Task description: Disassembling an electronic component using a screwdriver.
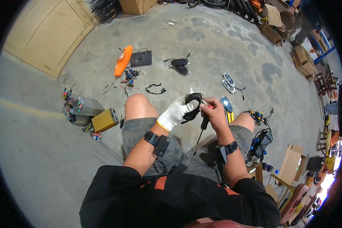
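Observation:
My left hand (177, 112), in a white knitted glove with a yellow cuff, is closed round a black rounded part (193, 105) between my knees. What kind of part it is, I cannot make out. My bare right hand (215, 114) is closed round a screwdriver (205, 122) with a black handle and a bit of red, its shaft slanting down toward my lap. The right fingertips meet the right edge of the black part; what they pinch there is hidden. Just beyond that hand lie a shiny blue-and-silver oval piece (225, 102) and yellow handles (230, 117).
An orange cover (123, 61), a black square panel (141, 58) and loose wires (130, 78) lie ahead left. Black oblong parts (179, 66) and silver oval units (228, 83) sit farther off. Wired metal boxes (103, 120) stand left, tangled cables (260, 142) right.

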A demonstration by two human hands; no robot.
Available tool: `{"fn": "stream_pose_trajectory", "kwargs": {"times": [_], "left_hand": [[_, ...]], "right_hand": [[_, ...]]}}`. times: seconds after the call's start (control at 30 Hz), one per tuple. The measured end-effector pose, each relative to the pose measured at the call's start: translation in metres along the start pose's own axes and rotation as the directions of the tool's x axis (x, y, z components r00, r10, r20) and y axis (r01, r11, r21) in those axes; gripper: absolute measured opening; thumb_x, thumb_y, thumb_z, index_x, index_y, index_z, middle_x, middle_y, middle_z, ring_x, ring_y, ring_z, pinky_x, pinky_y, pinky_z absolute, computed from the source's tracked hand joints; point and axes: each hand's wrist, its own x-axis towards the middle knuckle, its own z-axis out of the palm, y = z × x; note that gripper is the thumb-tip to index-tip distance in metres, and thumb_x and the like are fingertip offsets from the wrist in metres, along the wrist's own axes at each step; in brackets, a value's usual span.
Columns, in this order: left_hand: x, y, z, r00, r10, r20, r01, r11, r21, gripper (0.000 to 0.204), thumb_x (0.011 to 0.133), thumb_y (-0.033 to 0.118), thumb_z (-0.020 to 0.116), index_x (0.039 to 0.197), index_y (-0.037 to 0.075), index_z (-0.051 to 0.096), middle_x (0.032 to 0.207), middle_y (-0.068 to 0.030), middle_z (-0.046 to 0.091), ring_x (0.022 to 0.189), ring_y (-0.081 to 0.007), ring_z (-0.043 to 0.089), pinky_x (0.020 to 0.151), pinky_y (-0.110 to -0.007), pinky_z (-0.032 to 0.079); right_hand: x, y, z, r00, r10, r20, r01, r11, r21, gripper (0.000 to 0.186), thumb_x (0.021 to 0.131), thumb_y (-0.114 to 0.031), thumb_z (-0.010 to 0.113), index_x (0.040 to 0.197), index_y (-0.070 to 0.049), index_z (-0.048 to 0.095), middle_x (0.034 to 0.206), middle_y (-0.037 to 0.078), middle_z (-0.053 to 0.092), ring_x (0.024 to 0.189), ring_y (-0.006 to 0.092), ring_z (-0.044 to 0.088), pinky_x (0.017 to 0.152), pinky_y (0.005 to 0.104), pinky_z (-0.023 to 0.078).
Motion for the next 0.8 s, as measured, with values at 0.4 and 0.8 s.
{"fn": "stream_pose_trajectory", "kwargs": {"times": [0.4,0.8], "left_hand": [[0.004,-0.009,-0.005,1.0,0.008,-0.006,-0.009,0.997,-0.081,0.027,0.091,0.018,0.07,0.111,0.006,0.058,0.098,-0.0046,0.066,0.088,-0.0142,0.063,0.079,-0.031,0.053],[0.007,-0.019,-0.008,0.979,-0.124,-0.162,0.07,0.95,-0.304,0.021,0.092,0.019,0.067,0.108,0.008,0.06,0.096,-0.0058,0.067,0.086,-0.0175,0.066,0.076,-0.035,0.056]], "right_hand": [[0.006,0.008,0.001,0.999,0.006,0.043,-0.004,0.998,-0.057,0.029,0.08,-0.005,0.078,0.103,0.0,0.062,0.075,0.001,0.059,0.063,0.0094,0.057,0.057,0.0249,0.048],[0.011,0.017,0.005,0.987,-0.157,0.014,0.151,0.919,-0.363,0.03,0.082,-0.01,0.077,0.106,0.002,0.063,0.069,0.0,0.057,0.062,0.009,0.055,0.058,0.0244,0.047]]}}
